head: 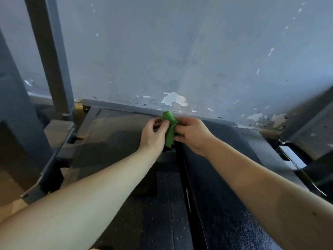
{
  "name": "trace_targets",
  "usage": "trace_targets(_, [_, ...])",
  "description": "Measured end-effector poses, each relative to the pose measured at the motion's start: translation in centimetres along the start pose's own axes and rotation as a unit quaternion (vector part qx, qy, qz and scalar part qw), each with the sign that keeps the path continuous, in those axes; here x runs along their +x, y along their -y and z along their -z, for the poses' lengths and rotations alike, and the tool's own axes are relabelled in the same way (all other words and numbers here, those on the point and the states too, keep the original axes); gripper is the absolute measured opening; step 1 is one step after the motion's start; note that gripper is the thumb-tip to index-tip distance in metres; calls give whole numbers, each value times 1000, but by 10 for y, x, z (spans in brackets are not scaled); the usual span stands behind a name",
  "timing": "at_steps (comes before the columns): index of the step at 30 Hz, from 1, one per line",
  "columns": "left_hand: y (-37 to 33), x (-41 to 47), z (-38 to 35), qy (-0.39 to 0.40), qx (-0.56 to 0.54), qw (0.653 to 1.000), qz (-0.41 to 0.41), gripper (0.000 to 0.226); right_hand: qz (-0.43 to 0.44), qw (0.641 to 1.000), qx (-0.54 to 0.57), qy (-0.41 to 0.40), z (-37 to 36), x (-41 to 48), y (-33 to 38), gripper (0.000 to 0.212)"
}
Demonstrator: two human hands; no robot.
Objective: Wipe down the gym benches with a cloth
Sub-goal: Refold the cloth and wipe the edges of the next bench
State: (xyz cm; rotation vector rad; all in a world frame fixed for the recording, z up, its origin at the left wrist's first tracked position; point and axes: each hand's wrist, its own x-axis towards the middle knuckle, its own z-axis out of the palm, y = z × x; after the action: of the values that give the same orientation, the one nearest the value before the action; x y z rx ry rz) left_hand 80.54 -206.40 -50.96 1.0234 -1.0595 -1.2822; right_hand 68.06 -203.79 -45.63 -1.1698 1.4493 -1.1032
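Note:
A small green cloth (170, 127) is bunched up between both hands, held in the air above the far end of a black padded gym bench (221, 177). My left hand (154, 135) pinches the cloth's left side with its fingertips. My right hand (193, 134) grips its right side, fingers curled round the fabric. The cloth's lower end hangs down between the two hands. The bench pad runs from the bottom of the view away toward the wall, below my forearms.
A grey wall (180, 51) with chipped paint stands right behind the bench. Grey steel uprights (54, 60) of a rack rise at the left, with a frame base (54, 156) on the floor. A dark frame and chrome part (292, 157) sit at the right.

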Motion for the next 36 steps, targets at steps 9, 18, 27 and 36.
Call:
trace_targets(9, [20,9,-3,-23,106,994,18,7,65,942,-314,-101,30,-16,-11,32])
trace_targets(18, [48,9,-34,5,169,984,56,25,28,846,-530,-52,39,-22,-37,44])
trace_targets(27, [37,11,-37,-6,189,982,20,24,26,850,-523,-51,39,-21,-37,42])
trace_targets(36, [48,-17,-25,4,178,982,69,22,46,850,-521,-60,39,-20,-44,40])
